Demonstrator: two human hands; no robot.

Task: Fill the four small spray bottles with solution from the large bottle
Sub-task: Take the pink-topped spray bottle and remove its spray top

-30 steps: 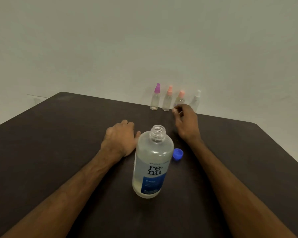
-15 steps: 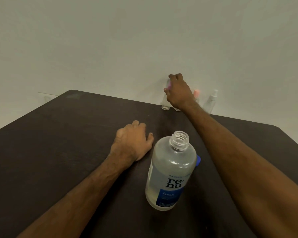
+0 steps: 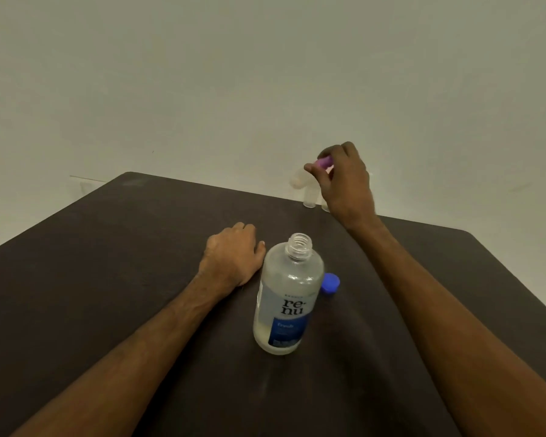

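Lifted since half a second ago: the small clear spray bottle with the purple cap (image 3: pixel 323 161) is now off the table, tilted and blurred, its clear body trailing toward 9 o'clock from the cap. It is pinched at the cap by the right hand (image 3: pixel 344 181), fingers closed around it, at roughly 1 o'clock from the large bottle. The camera view has also shifted slightly, so the scene sits differently in frame.

Left hand (image 3: pixel 234 253) is noted resting knuckles-up on the dark brown matte table (image 3: pixel 92 279), fingers curled loosely, nothing held. It lies just beside the large bottle, at its 10 o'clock, thumb near the shoulder; contact cannot be told.

Large clear plastic solution bottle with the blue and white "renu" label (image 3: pixel 289 298) is seen upright near table centre, uncapped, threaded neck open, liquid visible in the lower part. Round blue screw cap (image 3: pixel 330 282) lies on the table at the bottle's 3 o'clock, partly hidden behind it.

Bases of two more small clear spray bottles (image 3: pixel 309 200) are glimpsed at the far table edge by the pale wall (image 3: pixel 265 74), mostly hidden behind the right hand; others cannot be made out.
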